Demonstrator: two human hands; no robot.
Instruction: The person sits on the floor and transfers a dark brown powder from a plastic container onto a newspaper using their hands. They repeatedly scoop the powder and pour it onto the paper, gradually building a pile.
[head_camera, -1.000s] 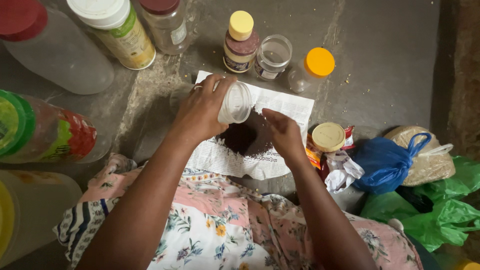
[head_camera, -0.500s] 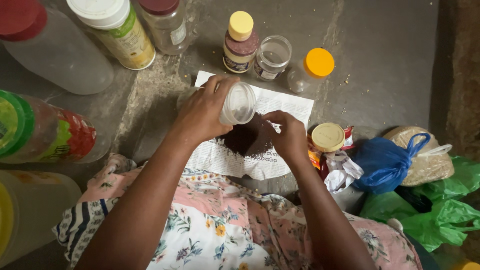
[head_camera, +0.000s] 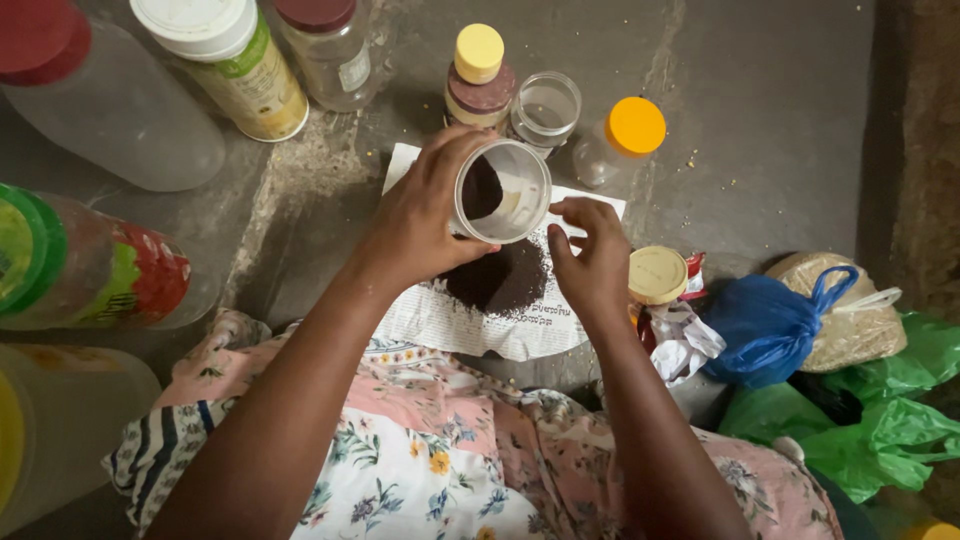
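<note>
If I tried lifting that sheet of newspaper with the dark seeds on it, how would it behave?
The newspaper looks thin, so it would likely sag. The loose pile of dark seeds near its middle would probably slide or spill. Its near edge already droops over the floral cloth, suggesting little stiffness.

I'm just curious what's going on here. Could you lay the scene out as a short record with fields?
Left hand: holds a clear plastic jar, tilted, some dark grains inside
Right hand: open, beside the jar, above the newspaper sheet
On the sheet: pile of dark grains
Behind: yellow-lidded jar, open glass jar
Right side: blue plastic bag
</note>
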